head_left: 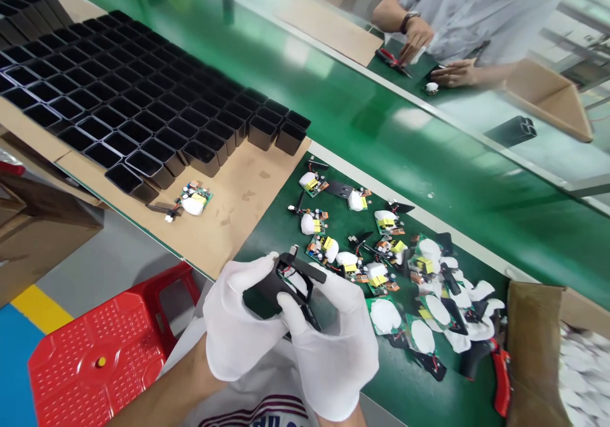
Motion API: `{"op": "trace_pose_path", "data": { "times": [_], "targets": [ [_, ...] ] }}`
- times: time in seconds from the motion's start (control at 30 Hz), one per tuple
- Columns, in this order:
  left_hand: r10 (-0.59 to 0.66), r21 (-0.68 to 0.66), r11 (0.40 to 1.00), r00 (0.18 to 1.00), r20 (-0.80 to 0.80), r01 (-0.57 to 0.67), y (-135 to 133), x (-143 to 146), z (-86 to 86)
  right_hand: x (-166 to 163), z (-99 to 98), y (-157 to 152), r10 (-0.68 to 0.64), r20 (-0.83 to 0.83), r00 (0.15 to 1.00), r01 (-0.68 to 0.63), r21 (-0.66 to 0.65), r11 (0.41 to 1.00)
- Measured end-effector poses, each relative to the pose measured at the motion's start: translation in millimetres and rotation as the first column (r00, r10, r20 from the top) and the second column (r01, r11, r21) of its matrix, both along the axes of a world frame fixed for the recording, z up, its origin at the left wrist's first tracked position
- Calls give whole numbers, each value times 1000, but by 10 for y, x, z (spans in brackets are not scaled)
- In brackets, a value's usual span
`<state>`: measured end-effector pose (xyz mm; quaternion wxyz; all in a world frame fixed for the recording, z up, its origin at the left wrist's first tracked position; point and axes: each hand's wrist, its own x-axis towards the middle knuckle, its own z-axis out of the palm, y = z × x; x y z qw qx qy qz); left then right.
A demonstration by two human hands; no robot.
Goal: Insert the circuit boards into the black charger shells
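Both my hands wear white gloves and meet near the front edge of the green table (281, 223). My left hand (238, 322) grips a black plastic housing (276, 281) from the left. My right hand (333, 344) holds its right side, with its fingers on a circuit board (295, 277) that sits partly inside the housing's open end. A black strip sticks out under the right thumb. Several loose circuit boards with white pads (381, 249) lie on the table just beyond my hands.
Rows of empty black housings (143, 109) stand on cardboard at the left, one board (193, 199) beside them. A red stool (109, 344) is below left. Red-handled cutters (498, 370) and a cardboard box (534, 351) lie right. Another person's hands (429, 52) work across the green conveyor (381, 122).
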<state>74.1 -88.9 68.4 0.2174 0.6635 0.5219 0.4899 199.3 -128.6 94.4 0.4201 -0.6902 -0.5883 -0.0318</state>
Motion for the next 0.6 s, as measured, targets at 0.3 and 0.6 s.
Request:
{"op": "trace_pose_path", "data": {
  "times": [0.3,0.6],
  "targets": [
    [2,-40,999,1000,-27,-3,-79,61,4,62,-60,-31,78,-77,994,-78,-1,997],
    [21,-152,988,1000,-22,-25,-150,61,-99,208,-125,-311,86,11,996,-87,23,996]
  ]
}}
